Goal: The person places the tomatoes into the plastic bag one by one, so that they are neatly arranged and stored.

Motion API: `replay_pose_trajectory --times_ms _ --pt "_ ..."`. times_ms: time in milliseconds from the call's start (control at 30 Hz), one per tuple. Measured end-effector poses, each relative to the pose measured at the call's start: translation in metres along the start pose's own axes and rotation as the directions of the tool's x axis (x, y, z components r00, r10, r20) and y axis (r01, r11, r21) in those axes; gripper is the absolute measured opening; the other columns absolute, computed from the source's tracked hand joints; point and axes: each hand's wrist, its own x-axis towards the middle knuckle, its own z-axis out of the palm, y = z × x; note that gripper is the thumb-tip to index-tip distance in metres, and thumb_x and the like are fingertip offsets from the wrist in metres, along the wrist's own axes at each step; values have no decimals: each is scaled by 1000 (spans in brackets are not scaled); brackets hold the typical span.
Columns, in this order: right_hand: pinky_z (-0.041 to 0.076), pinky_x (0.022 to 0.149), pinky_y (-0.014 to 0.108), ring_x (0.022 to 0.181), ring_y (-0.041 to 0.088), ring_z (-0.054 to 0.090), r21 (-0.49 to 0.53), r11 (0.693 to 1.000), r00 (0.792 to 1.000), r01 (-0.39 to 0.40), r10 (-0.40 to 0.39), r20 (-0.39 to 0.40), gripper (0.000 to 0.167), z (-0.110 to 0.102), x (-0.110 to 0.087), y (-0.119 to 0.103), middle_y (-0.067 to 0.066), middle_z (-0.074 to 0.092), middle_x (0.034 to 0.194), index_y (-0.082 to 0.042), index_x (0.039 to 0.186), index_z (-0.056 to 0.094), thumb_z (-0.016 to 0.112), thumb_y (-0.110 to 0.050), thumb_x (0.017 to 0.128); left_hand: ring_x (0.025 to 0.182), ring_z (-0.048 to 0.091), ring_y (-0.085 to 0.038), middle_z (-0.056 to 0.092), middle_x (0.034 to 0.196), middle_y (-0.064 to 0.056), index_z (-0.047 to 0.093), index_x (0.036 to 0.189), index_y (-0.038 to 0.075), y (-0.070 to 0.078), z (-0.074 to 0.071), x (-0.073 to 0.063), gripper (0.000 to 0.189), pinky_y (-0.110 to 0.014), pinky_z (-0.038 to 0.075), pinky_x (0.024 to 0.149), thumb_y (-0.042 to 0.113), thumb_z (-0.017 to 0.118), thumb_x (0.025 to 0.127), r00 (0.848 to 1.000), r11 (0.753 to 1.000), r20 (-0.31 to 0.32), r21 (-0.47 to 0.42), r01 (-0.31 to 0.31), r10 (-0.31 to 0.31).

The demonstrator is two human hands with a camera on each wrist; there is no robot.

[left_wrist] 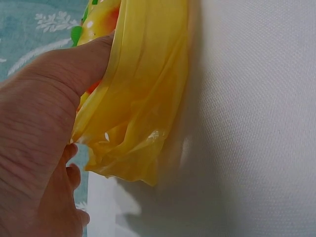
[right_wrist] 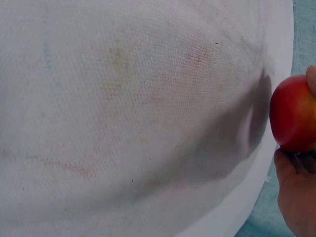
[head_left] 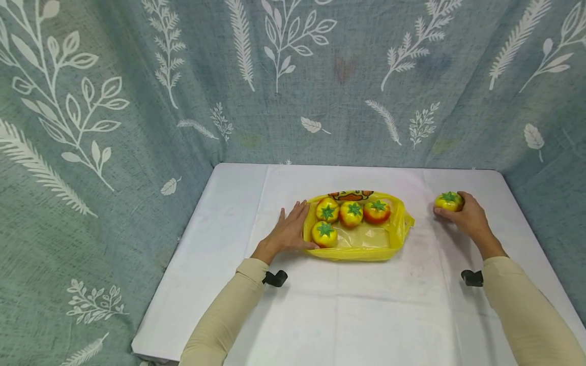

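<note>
On the table lies a yellow plastic bag [head_left: 366, 254], spread wide like a shallow tray. Several glossy red-and-yellow toy tomatoes [head_left: 351, 214] with green star-shaped tops sit inside it, towards its left and back. My left hand [head_left: 289, 230] holds the bag's left end; in the left wrist view the thumb [left_wrist: 84, 61] reaches inside the rim while the other fingers stay outside. Well to the right of the bag, my right hand [head_left: 471, 219] grips another toy tomato [head_left: 448, 201] between thumb and fingers. The right wrist view shows this tomato's red underside [right_wrist: 294, 116] above the tabletop.
A white cloth covers the table [head_left: 389, 310]. Blue-green curtains [head_left: 293, 122] with white leaf prints hang behind it and at both sides. Black wrist mounts [head_left: 275, 278] stick out from the sleeves.
</note>
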Motion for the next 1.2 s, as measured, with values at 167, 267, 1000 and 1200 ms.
replay_pose_trajectory --times_ms 167,267,1000,1200 --pt "28 111 67 131 56 32 -6 1000 1000 16 -16 3 102 -3 0 -1 43 24 149 14 155 10 66 -48 96 156 -3 -23 0 170 -9 5 163 6 -1 0 1 127 -59 -2 120 70 74 77 1000 1000 1 8 0 0" --pt "30 110 67 131 56 32 -8 999 999 39 -39 1 102 -6 -2 -6 42 25 149 13 155 11 67 -48 95 156 -3 -23 0 170 -8 5 163 6 -1 0 2 127 -59 -2 120 70 74 77 1000 1000 -1 5 -2 2" --pt "38 106 62 135 56 37 132 934 933 331 -345 103 97 2 -40 -81 36 31 152 8 154 21 78 -36 90 156 -1 -24 2 170 -9 7 163 6 0 -1 1 127 -60 -1 120 68 76 77 1000 1000 -6 -7 -10 9" --pt "37 108 61 136 53 38 154 924 920 351 -371 128 96 6 -44 -90 35 33 150 8 153 23 80 -36 89 156 0 -24 2 170 -10 7 163 6 1 0 1 127 -61 1 120 68 76 77 1000 1000 -6 2 -11 11"
